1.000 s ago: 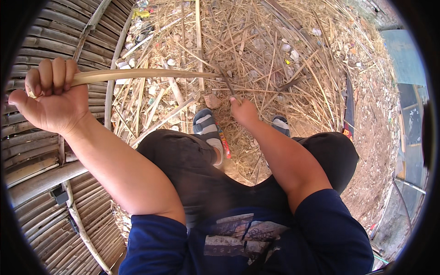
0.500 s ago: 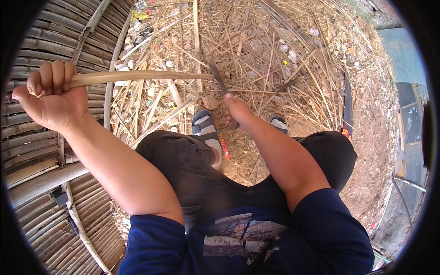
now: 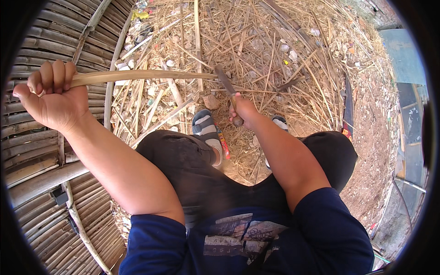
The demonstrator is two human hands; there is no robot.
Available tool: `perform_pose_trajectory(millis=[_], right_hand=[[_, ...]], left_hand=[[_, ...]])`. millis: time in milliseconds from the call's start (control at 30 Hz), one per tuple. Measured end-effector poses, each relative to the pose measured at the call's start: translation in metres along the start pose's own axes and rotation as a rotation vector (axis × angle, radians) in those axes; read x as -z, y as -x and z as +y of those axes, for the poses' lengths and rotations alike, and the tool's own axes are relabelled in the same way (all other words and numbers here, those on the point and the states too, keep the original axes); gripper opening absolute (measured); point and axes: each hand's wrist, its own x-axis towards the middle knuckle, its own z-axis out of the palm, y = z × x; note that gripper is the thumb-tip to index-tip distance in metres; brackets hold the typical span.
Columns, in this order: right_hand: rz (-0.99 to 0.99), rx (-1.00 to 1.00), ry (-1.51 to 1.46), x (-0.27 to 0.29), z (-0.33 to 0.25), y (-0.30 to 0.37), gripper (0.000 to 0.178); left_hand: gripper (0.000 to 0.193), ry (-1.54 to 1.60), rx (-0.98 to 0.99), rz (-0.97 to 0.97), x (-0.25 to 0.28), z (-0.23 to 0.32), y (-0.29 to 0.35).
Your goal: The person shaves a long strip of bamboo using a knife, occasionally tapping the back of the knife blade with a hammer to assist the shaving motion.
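Observation:
At the left, my left hand (image 3: 56, 94) is closed round one end of a long, pale bamboo strip (image 3: 137, 76). The strip stretches rightward, slightly bowed, over the littered ground. My right hand (image 3: 243, 111) grips the wooden handle of a knife (image 3: 223, 79) in front of my knees. Its dark blade points up and to the left, and its tip part lies at the strip's far right end. Whether the edge touches the strip or only overlaps it in view, I cannot tell.
A slatted bamboo wall (image 3: 50, 50) rises close on my left. Dry straw and split sticks (image 3: 256, 50) cover the ground ahead, among stones and scraps. My sandalled foot (image 3: 204, 126) stands below the strip. A bluish panel (image 3: 403, 57) is at the far right.
My right hand has shifted slightly right and down, and the knife with it, its blade now tilted further left at the strip's end. My left hand and the strip have hardly moved.

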Motion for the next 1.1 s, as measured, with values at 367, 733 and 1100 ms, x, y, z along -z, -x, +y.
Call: perform_pose_trajectory(millis=[367,733,1100], right_hand=[[-0.207,-0.044,-0.012,-0.001,-0.014,0.008,0.047],[-0.424,0.107,0.007,-0.041,-0.015,0.032,0.042],[-0.392,0.191,0.150,-0.074,-0.036,0.071,0.041]], left_hand=[[0.059,-0.024,-0.016,-0.041,-0.006,0.001,0.004],[0.041,-0.258,-0.165,0.378,-0.028,-0.011,0.004],[0.038,-0.282,-0.199,0.378,-0.029,-0.010,0.004]])
